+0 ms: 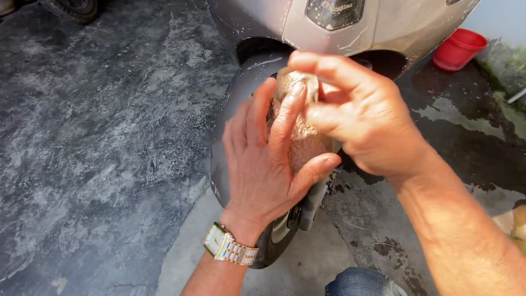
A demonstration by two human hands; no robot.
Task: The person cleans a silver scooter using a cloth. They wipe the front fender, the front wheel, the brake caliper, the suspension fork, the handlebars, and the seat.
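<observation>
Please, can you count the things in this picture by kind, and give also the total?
Hands: 2, left hand and right hand, both on the sponge
Sponge: 1
Scooter: 1
Red bucket: 1
Wristwatch: 1
Total: 6

Grey scooter, red bucket (mottled grey floor).

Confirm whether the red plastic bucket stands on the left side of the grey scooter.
No, the red plastic bucket stands at the upper right, beside the grey scooter.

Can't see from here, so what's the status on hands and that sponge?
Left hand and right hand both clasped on the tan sponge. Held over the scooter's grey front fender. Nothing between.
</observation>
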